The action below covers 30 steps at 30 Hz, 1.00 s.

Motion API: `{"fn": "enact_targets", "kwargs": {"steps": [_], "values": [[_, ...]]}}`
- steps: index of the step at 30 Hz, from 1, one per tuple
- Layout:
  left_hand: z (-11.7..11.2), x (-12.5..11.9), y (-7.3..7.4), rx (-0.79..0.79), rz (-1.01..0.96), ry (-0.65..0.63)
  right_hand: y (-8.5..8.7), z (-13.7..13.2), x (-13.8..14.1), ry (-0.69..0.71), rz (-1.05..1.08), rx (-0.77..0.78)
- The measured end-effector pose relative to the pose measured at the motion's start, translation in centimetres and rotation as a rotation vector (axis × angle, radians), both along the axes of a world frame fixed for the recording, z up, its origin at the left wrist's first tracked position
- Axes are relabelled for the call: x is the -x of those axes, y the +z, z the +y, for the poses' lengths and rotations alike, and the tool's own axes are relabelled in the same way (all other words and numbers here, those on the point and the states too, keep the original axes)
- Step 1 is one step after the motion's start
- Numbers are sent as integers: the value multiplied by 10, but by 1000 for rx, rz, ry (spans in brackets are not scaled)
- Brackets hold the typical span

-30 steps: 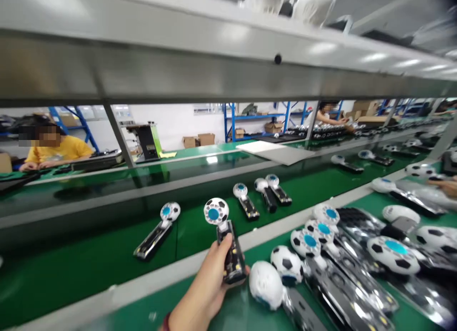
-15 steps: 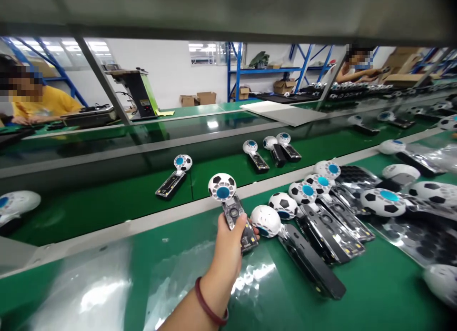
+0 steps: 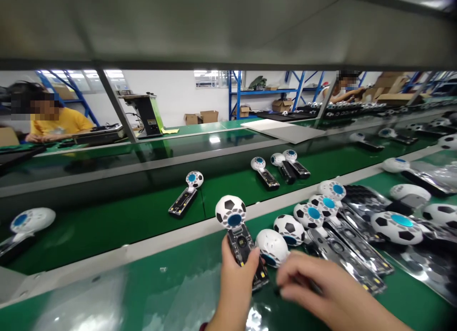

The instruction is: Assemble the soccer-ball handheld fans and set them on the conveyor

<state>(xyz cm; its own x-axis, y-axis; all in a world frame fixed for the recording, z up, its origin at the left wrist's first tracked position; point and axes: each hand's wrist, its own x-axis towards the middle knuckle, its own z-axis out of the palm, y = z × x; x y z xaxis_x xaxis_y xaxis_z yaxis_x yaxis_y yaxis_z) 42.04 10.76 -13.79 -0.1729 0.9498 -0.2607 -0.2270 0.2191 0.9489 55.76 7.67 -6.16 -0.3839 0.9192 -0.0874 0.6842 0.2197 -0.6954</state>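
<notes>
My left hand (image 3: 237, 278) is closed around the clear-cased body of a soccer-ball-headed electronic device (image 3: 243, 245). Its black-and-white ball head, with a blue disc, points up and away from me; a dark circuit board shows through the casing. Just to the right, my right hand (image 3: 314, 283) is curled and smeared by motion, so whether its fingers grip anything cannot be made out. Close by its fingertips lies a similar device with a plain white head (image 3: 272, 247), its body mostly hidden behind that hand. More ball-headed devices (image 3: 314, 216) lie side by side beyond it.
A green conveyor belt (image 3: 135, 221) carries several such devices (image 3: 183, 197) behind a pale rail (image 3: 160, 238). Clear plastic sheeting (image 3: 82, 302) covers the bench at left. Black trays (image 3: 367, 200) lie at right. A metal shelf (image 3: 214, 31) hangs overhead. Two people sit across the line.
My right hand has come in from the lower right beside the devices. The left hand still holds its device. The whole view has shifted, with the scene now lower in frame.
</notes>
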Motion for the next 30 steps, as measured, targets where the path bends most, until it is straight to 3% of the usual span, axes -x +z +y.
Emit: {"fn": "enact_targets", "kwargs": {"steps": [4,7,13,30], "values": [[0,-3,4,-19,77,33,6,48,23,-80,182,5],[0,-5,4,-16,132,31,4,61,34,-84,134,14],[0,-5,3,29,225,40,-1,65,39,-98,34,-5],[2,-4,7,44,259,-9,-4,63,41,-110,-17,-40]]}}
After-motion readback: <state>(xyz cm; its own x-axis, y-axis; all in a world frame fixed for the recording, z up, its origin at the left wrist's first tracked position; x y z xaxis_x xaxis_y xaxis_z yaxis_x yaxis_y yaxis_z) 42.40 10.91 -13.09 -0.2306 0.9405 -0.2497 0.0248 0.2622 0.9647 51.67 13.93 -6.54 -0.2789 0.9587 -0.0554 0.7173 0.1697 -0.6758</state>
